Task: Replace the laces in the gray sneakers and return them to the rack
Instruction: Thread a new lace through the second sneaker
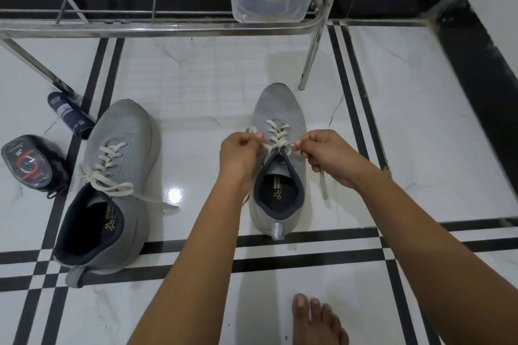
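Both hands work at the throat of the right-hand gray sneaker [277,165], which stands toe-up toward twelve o'clock on the tiled floor [196,92]. The left hand [241,154] pinches one end of the cream lace [276,134] at nine o'clock of the tongue; the right hand [322,154] pinches the other end at three. To tie well, pull both ends evenly outward, then cross them low. The other gray sneaker [112,176] lies already laced at nine o'clock, below the steel rack [168,28].
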A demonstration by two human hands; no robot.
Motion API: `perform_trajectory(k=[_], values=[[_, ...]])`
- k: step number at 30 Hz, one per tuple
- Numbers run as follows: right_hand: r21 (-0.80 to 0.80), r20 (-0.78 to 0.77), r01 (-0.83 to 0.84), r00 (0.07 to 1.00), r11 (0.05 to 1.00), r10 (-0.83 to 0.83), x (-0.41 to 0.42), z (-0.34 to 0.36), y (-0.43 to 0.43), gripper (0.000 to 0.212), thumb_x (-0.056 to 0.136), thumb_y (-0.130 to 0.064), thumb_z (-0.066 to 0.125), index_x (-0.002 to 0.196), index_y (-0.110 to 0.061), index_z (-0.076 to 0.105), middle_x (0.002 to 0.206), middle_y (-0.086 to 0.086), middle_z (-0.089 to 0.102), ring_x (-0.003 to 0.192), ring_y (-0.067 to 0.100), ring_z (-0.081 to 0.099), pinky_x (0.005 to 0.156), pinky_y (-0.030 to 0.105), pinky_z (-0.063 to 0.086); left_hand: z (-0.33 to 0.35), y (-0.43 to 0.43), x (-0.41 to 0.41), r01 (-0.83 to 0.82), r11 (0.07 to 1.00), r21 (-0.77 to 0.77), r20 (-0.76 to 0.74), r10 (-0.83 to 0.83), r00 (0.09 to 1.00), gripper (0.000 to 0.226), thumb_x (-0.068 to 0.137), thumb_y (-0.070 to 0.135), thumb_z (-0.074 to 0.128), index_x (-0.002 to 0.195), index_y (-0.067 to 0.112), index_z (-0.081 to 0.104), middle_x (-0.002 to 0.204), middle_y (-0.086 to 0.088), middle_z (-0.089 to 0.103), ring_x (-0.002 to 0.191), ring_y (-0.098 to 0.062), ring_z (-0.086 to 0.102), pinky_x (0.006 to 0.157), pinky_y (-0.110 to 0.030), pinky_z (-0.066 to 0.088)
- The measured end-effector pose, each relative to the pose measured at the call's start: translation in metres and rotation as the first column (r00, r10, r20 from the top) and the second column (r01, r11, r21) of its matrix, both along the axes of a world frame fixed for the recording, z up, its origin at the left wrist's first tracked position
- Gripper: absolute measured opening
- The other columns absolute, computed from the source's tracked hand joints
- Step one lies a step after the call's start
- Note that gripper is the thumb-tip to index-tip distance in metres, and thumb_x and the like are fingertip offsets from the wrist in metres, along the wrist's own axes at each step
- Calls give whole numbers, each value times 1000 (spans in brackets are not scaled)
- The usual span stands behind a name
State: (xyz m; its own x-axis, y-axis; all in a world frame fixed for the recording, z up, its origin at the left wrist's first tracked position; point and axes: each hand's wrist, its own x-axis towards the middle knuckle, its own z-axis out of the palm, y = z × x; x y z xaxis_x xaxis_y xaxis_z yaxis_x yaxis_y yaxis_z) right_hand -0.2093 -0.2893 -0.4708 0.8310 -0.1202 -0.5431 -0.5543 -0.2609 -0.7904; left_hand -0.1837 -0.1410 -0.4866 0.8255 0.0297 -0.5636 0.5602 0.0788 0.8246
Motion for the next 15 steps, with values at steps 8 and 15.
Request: perform_trajectory(k=[8, 15], values=[[171, -46, 331, 944, 928, -328, -4, -17, 13, 24, 88, 0, 48, 65, -6, 50, 44, -2, 33, 34, 6, 28, 39, 20, 25, -12, 2, -4, -250, 963, -99, -31, 248, 968, 25, 96, 1, 33, 79, 17, 38, 73, 2, 47, 59, -9, 43, 55, -19, 43], [91, -65, 197, 979, 976, -191, -8, -14, 6, 26, 91, -6, 44, 67, -6, 53, 55, 2, 34, 46, 11, 29, 47, 25, 26, -15, 10, 1, -139, 988, -61, -65, 135, 989, 20, 96, 6, 43, 80, 17, 44, 71, 0, 54, 62, -11, 48, 60, -20, 42]])
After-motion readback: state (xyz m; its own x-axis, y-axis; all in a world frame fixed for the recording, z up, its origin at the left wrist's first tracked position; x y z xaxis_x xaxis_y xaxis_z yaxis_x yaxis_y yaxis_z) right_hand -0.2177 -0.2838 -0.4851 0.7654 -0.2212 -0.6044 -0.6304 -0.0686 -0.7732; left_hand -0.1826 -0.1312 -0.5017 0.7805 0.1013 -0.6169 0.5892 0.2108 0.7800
